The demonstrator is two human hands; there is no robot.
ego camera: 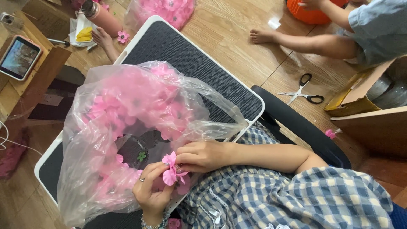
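Pink fabric flower (171, 170) sits pinched between your hands, left hand (151, 193) gripping below and right hand (202, 155) closed on its top, just beside the clear flower bag (93, 140).

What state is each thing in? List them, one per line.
Plastic bag: open, full of pink flowers.
Pink flower: pinched between both hands.
Left hand: fingers closed on the flower.
Right hand: fingers closed on the flower.
Scissors: open, lying on the floor.
Tablet: screen lit.
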